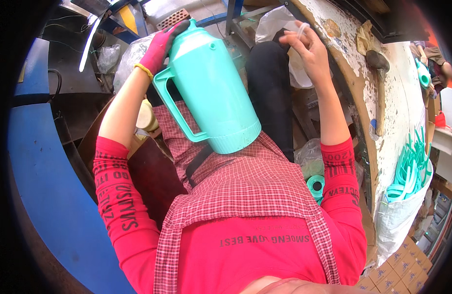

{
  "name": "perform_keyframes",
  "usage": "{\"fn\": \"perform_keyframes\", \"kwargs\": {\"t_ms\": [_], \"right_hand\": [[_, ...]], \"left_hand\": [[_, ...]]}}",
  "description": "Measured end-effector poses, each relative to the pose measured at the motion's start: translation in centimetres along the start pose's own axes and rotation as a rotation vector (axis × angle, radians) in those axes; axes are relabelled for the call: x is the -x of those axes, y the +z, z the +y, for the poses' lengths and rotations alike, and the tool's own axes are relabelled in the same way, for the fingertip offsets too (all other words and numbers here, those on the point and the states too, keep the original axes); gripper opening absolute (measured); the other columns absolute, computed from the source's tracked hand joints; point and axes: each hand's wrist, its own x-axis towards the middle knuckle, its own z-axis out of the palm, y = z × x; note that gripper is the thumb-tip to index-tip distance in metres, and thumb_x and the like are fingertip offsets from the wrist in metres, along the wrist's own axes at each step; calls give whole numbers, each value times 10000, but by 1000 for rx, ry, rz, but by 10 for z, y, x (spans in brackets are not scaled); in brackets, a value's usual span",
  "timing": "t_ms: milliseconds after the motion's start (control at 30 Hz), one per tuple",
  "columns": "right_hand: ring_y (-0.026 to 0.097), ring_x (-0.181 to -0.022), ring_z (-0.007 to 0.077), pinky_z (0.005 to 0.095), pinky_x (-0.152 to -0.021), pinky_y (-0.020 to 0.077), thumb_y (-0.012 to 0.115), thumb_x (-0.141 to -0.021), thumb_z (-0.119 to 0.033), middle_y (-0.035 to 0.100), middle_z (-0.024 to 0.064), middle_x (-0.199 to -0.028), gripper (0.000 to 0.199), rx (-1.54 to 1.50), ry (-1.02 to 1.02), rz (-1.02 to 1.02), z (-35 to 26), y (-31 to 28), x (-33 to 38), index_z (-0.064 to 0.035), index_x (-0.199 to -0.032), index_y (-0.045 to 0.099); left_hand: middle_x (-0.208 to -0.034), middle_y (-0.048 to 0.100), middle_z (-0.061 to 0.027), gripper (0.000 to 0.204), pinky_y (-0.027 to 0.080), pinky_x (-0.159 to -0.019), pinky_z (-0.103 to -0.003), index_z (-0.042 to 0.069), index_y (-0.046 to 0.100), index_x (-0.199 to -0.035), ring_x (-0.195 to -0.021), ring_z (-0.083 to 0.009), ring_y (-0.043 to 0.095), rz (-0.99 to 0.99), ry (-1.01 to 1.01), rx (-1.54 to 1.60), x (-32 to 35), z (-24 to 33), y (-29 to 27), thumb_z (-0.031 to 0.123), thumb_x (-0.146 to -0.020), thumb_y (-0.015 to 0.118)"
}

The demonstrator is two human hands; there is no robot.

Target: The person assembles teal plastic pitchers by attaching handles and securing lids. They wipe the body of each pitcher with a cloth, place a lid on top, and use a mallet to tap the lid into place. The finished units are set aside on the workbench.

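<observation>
Turquoise plastic jug (211,83) rests base-down on the lap, tilted, handle toward the person's left. Left hand (160,46), in a pink glove, is clamped over the jug's top near the spout. Right hand (309,46) is bare and raised beside the jug, fingers pinched on a small pale strip, possibly a seal or tube; the view is too blurred to tell. Jug body and handle look joined already. The top fitting seems not yet done, since the strip is off the jug. Sack (400,215) of matching turquoise handles stands at right, beside a hammer (379,93) on the bench (397,73).
</observation>
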Motion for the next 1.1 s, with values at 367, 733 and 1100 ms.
{"fn": "perform_keyframes", "kwargs": {"t_ms": [367,733,1100], "right_hand": [[556,-1215,216,364,-1076,393,676,-925,-185,629,110,-1271,688,188,-45,99,-30,-76,61,57,-1471,334],[582,-1116,393,424,-953,474,728,-804,-190,612,213,-1204,474,1249,-72,312,6,-237,-50,20,-1199,571],[703,-885,275,397,-820,552,557,-923,-117,722,124,-1039,272,469,-81,547,26,-255,-87,37,-1125,654]], "left_hand": [[-1340,584,-92,508,410,-1085,-363,50,522,-1392,-1249,-223,526,87,124,436,-17,-8,-129,393,-1019,497],[-1327,571,-91,562,477,-997,-421,124,477,-1406,-1178,-241,570,-20,131,364,83,34,-67,506,-994,484],[-1267,617,-85,618,577,-758,-416,138,481,-1396,-1035,-264,656,-10,-34,502,125,40,-17,570,-955,495]]}}
